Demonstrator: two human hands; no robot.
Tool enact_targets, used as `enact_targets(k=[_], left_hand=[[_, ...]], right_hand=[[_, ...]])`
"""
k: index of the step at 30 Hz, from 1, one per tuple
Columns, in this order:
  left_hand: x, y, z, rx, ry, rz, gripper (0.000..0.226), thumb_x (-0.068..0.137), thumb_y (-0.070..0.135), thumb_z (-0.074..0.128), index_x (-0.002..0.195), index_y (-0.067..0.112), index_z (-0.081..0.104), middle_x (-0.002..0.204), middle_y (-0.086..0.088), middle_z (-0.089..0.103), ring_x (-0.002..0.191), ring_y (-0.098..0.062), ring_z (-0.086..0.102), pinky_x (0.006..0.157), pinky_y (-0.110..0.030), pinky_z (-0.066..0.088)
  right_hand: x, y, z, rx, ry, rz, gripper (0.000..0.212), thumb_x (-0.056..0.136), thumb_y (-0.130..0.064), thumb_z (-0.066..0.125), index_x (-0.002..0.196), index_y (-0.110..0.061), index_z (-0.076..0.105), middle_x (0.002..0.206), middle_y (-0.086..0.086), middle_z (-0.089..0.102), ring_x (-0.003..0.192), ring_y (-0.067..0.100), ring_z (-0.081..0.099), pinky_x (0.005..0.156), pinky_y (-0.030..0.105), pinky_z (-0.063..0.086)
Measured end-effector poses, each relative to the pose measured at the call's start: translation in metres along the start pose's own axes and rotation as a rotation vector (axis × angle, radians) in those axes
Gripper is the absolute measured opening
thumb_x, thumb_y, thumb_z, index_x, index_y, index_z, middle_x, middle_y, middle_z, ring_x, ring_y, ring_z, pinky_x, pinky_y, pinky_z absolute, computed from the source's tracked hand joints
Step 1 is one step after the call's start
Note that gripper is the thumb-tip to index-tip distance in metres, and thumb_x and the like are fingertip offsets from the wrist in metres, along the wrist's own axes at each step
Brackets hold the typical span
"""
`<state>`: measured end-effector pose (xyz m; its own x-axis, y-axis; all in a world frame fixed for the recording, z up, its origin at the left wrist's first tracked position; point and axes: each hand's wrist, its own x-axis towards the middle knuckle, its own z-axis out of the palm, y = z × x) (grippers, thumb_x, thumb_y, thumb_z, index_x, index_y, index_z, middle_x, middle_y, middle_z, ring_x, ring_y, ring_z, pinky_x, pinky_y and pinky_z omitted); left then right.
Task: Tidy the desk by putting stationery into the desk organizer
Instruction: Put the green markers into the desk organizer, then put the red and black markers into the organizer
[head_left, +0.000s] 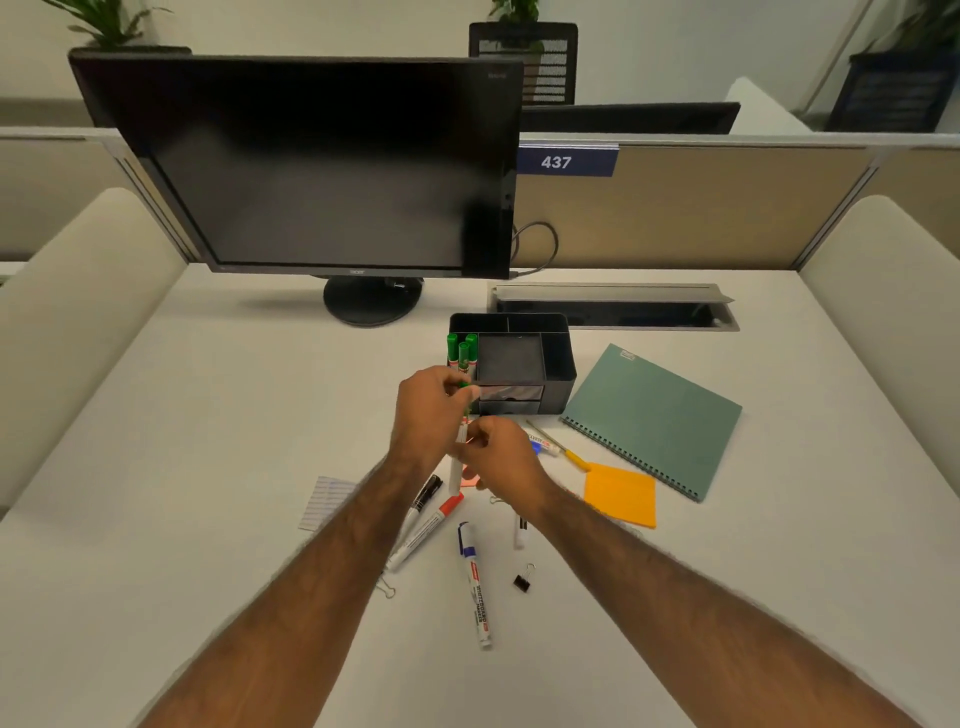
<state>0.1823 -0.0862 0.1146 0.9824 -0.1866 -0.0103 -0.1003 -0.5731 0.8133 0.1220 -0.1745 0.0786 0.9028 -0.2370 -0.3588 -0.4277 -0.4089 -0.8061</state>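
A black desk organizer (558, 358) stands mid-desk with three green-capped markers (461, 351) upright in its left compartment. Just in front of it, my left hand (431, 410) and my right hand (501, 452) both hold one green-capped marker (457, 470), nearly upright, the left at its cap end and the right at its barrel. On the desk below lie a black-capped marker (423, 501), a red-capped marker (428, 530), a blue-capped whiteboard marker (475, 587), a small white marker (520, 530) and a blue-capped marker (543, 446) by the right hand.
A black monitor (311, 166) stands behind the organizer. To the right lie a green spiral notebook (654, 415), orange sticky notes (621, 493) and a yellow-tipped pen (571, 456). A lined paper slip (324, 501), a black binder clip (522, 581) and a paper clip (387, 590) lie nearby.
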Motion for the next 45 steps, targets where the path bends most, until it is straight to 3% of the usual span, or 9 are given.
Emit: enact_targets(k=[5, 9, 13, 18, 25, 30, 35, 38, 45], left_hand=[[0.006, 0.013, -0.003, -0.036, -0.007, 0.114, 0.027, 0.092, 0.02, 0.068, 0.118, 0.013, 0.071, 0.114, -0.003, 0.072, 0.1, -0.012, 0.065, 0.097, -0.029, 0.052], [0.027, 0.032, -0.011, -0.035, -0.045, 0.213, 0.025, 0.092, 0.016, 0.067, 0.117, 0.014, 0.071, 0.113, -0.001, 0.072, 0.104, -0.012, 0.065, 0.099, -0.029, 0.051], [0.051, 0.051, -0.014, 0.004, -0.063, 0.256, 0.025, 0.092, 0.017, 0.068, 0.116, 0.014, 0.07, 0.111, -0.001, 0.072, 0.1, -0.01, 0.065, 0.098, -0.028, 0.052], [0.07, 0.057, -0.009, 0.059, -0.073, 0.235, 0.026, 0.093, 0.018, 0.066, 0.119, 0.015, 0.068, 0.117, -0.002, 0.07, 0.104, -0.012, 0.064, 0.099, -0.028, 0.05], [0.081, 0.045, -0.004, 0.162, -0.085, 0.241, 0.029, 0.095, 0.02, 0.064, 0.124, 0.017, 0.064, 0.121, -0.003, 0.068, 0.109, -0.018, 0.064, 0.102, -0.034, 0.051], [0.079, 0.022, -0.001, 0.331, -0.059, 0.277, 0.03, 0.096, 0.026, 0.061, 0.124, 0.018, 0.066, 0.121, -0.003, 0.067, 0.107, -0.018, 0.063, 0.098, -0.03, 0.049], [0.073, 0.006, 0.004, 0.485, -0.054, 0.317, 0.032, 0.095, 0.026, 0.062, 0.126, 0.017, 0.065, 0.124, -0.005, 0.061, 0.108, -0.021, 0.06, 0.093, -0.034, 0.05], [0.067, -0.004, 0.008, 0.618, -0.075, 0.407, 0.028, 0.097, 0.024, 0.059, 0.124, 0.017, 0.064, 0.123, -0.005, 0.059, 0.107, -0.021, 0.055, 0.087, -0.033, 0.05], [0.041, -0.032, 0.023, 0.694, -0.078, 0.434, 0.054, 0.098, 0.024, 0.059, 0.148, 0.018, 0.04, 0.146, -0.008, 0.047, 0.131, -0.026, 0.045, 0.11, -0.038, 0.04]], right_hand=[[0.014, -0.007, -0.018, 0.016, 0.09, -0.061, 0.011, 0.087, -0.023, 0.073, 0.088, -0.017, 0.064, 0.083, 0.002, 0.071, 0.071, 0.021, 0.07, 0.069, 0.043, 0.061], [0.035, -0.026, -0.038, -0.092, 0.199, -0.169, 0.02, 0.085, -0.02, 0.072, 0.072, -0.026, 0.058, 0.074, -0.002, 0.067, 0.072, 0.019, 0.066, 0.074, 0.046, 0.057], [0.061, -0.039, -0.051, -0.084, 0.269, -0.197, 0.003, 0.09, -0.02, 0.067, 0.091, -0.018, 0.065, 0.083, -0.001, 0.069, 0.075, 0.016, 0.067, 0.073, 0.041, 0.059], [0.088, -0.043, -0.057, -0.138, 0.293, -0.203, 0.015, 0.091, -0.019, 0.068, 0.105, -0.014, 0.066, 0.094, 0.001, 0.07, 0.082, 0.014, 0.067, 0.069, 0.023, 0.051], [0.1, -0.038, -0.048, -0.145, 0.275, -0.185, 0.015, 0.09, -0.018, 0.069, 0.105, -0.013, 0.065, 0.092, -0.001, 0.066, 0.082, 0.014, 0.064, 0.069, 0.023, 0.051], [0.101, -0.029, -0.045, -0.152, 0.261, -0.194, 0.01, 0.092, -0.018, 0.067, 0.101, -0.013, 0.067, 0.091, 0.0, 0.068, 0.083, 0.016, 0.065, 0.077, 0.029, 0.055], [0.099, -0.021, -0.05, -0.135, 0.256, -0.19, 0.011, 0.091, -0.014, 0.067, 0.102, -0.013, 0.068, 0.096, -0.003, 0.066, 0.085, 0.009, 0.062, 0.073, 0.02, 0.052], [0.093, -0.017, -0.057, -0.124, 0.268, -0.184, 0.011, 0.092, -0.009, 0.064, 0.101, -0.013, 0.068, 0.097, -0.002, 0.064, 0.086, 0.01, 0.062, 0.075, 0.022, 0.053], [0.057, 0.016, -0.071, -0.151, 0.32, -0.19, 0.011, 0.095, -0.012, 0.057, 0.1, -0.014, 0.067, 0.091, -0.004, 0.062, 0.084, 0.01, 0.059, 0.081, 0.025, 0.051]])
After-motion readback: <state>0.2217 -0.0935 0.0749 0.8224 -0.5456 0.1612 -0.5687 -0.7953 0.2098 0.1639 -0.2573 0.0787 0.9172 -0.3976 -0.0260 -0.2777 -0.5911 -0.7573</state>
